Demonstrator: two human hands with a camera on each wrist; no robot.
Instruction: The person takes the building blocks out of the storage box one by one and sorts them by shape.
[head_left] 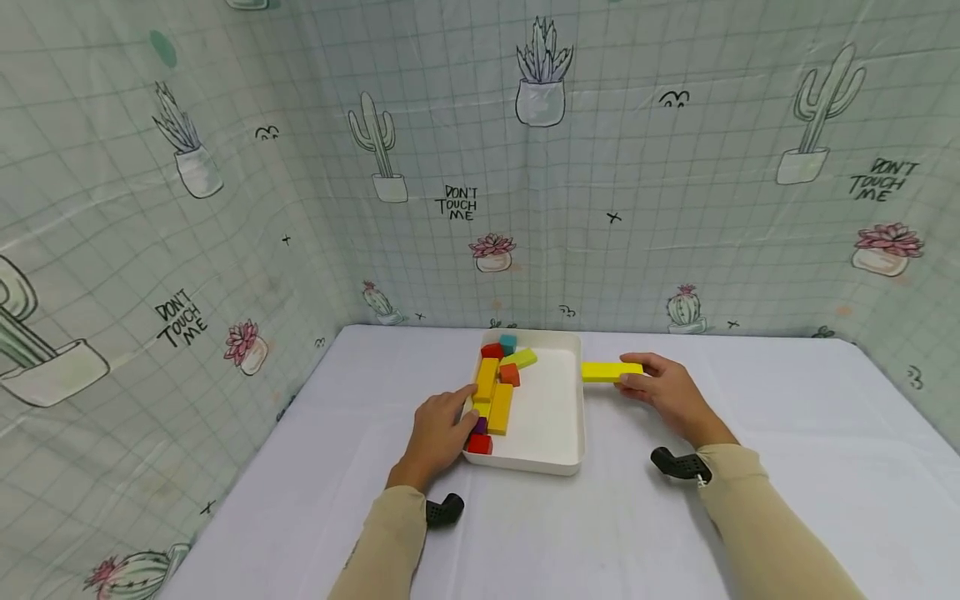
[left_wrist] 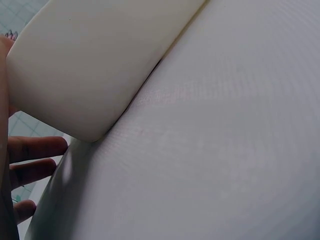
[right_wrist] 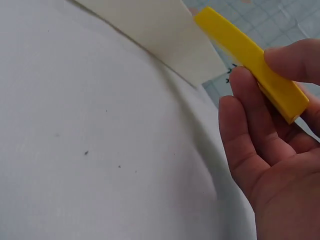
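My right hand pinches a long yellow block between thumb and fingers, just off the right side of a white tray. In the right wrist view the same yellow block slants upward, the thumb on one side and fingers beneath. At the tray's left rim rests my left hand, thumb and forefinger spread apart over the edge beside the blocks. Its other fingers extend past the tray's outer wall in the left wrist view.
Inside the tray, along its left side, lie several blocks: long yellow ones, red ones, an orange-red one, a teal one, a yellow-green one and a purple one. A white-covered table bears the tray.
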